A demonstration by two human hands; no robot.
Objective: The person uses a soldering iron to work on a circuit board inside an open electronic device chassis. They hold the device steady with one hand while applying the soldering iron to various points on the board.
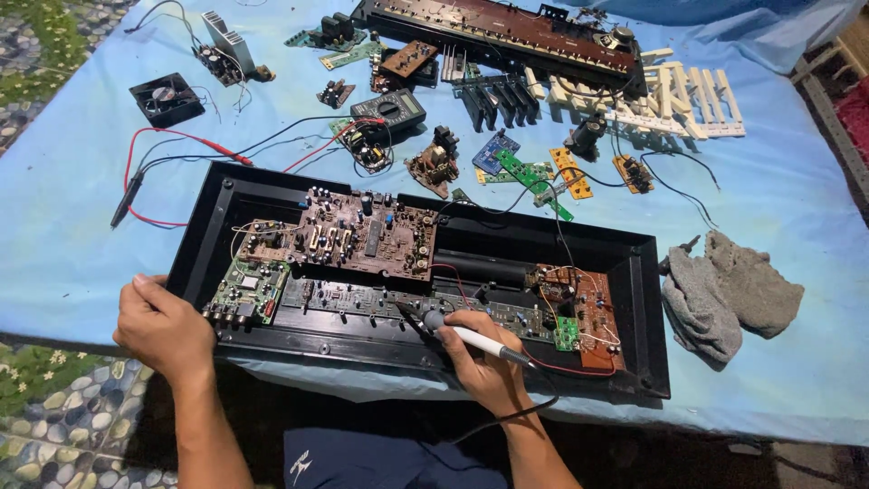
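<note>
A long black open casing (pixel 652 299) lies on the blue-covered table, holding brown and green circuit boards (pixel 362 234). My left hand (pixel 163 330) rests closed on the casing's near left corner, beside a small green board (pixel 244 290). My right hand (pixel 484 358) grips a pen-like soldering iron (pixel 457 333) with a white handle. Its dark tip touches the long narrow board (pixel 362 299) along the casing's front. A black cord trails from the iron past my wrist.
A black multimeter (pixel 391 109) with red and black probe leads (pixel 145 181) lies behind the casing. Small boards, a black fan (pixel 166 98), a heat sink, a keyboard chassis (pixel 507 36) and loose white keys (pixel 688 95) are scattered farther back. A grey rag (pixel 729 290) sits right.
</note>
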